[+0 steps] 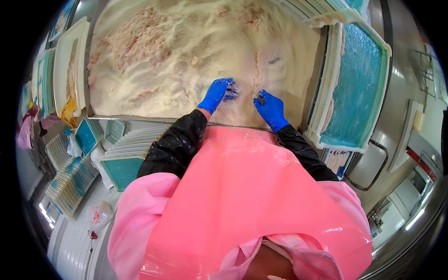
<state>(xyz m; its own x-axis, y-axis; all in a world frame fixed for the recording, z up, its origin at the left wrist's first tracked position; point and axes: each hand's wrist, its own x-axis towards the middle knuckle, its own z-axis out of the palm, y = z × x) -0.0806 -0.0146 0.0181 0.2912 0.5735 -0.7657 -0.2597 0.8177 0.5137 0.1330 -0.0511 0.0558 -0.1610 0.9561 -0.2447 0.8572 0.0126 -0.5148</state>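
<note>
Both my hands wear blue gloves and work low over a wide metal-rimmed tray [163, 116] filled with pale breading powder [205, 51]. My left hand [217, 94] has its fingers bent but apart, their tips dusted with powder; no piece shows between them. To its right, my right hand [270, 110] has its fingers curled inward, tips whitened, and whatever they may pinch is too small to make out. A thin strip of pinkish raw meat [257, 67] lies on the powder, its near end close to my right fingertips. A heap of raw meat [140, 39] rests at the far left.
Right of the tray stands a teal-lined crate with a white frame [357, 84]; more white racks [317, 11] overhang the far right corner. Stacked teal-and-white trays [123, 170] stand at the lower left, near a clear plastic bag [99, 215]. A cream bin [65, 65] flanks the left side.
</note>
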